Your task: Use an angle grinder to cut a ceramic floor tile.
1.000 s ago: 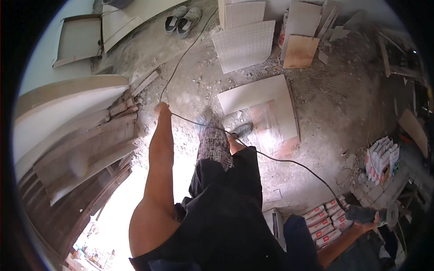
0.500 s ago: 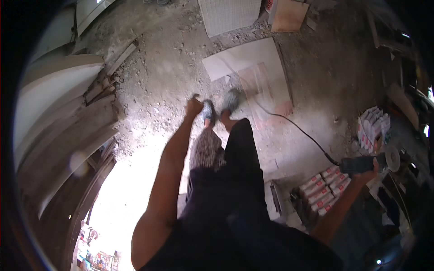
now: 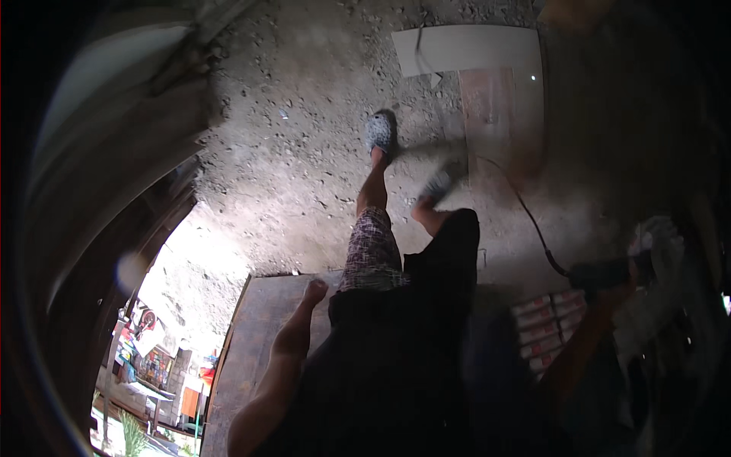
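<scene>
Right hand (image 3: pixel 626 276) out at the side, grasping a dark corded power tool (image 3: pixel 601 273), its long axis roughly level, cable (image 3: pixel 525 209) trailing forward to the floor; left hand (image 3: pixel 314 291) clenched, empty, well apart.

You stand on a building site mid-renovation: a raw, rubble-strewn concrete floor (image 3: pixel 304 152) runs under your feet, with 1 large pale tile (image 3: pixel 464 49) lying flat at the far end. A black power cable (image 3: pixel 533 221) trails across the grit to the right, near stacked cartons (image 3: pixel 544 324). A wooden board (image 3: pixel 255 335) lies near left, beside a sunlit doorway (image 3: pixel 160 305).
</scene>
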{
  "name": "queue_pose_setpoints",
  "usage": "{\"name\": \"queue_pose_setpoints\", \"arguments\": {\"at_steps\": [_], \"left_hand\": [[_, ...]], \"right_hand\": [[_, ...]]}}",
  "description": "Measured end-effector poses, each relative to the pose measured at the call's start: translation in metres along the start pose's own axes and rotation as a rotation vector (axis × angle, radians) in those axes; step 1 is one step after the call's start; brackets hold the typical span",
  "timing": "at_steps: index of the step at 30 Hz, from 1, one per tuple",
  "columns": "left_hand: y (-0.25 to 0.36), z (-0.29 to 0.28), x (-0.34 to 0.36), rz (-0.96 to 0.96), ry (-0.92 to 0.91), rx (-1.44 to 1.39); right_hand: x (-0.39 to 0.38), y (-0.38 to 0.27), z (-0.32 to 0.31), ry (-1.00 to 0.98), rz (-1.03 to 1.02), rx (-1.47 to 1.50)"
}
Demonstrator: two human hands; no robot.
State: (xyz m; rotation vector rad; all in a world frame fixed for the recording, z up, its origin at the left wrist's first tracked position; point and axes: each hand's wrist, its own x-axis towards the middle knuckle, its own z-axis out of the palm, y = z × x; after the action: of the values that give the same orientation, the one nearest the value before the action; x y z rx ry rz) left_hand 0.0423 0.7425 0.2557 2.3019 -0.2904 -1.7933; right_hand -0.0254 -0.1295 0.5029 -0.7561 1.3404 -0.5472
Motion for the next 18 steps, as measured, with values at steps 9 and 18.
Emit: {"name": "queue_pose_setpoints", "arguments": {"at_steps": [9, 18], "left_hand": [[0.311, -0.109, -0.006, 0.23, 0.596, -0.546], [0.473, 0.016, -0.099, 0.796, 0.278, 0.149]], "right_hand": [[0.05, 0.104, -0.002, -0.447, -1.073, -0.803], [0.013, 0.09, 0.026, -0.292, 0.074, -0.123]]}}
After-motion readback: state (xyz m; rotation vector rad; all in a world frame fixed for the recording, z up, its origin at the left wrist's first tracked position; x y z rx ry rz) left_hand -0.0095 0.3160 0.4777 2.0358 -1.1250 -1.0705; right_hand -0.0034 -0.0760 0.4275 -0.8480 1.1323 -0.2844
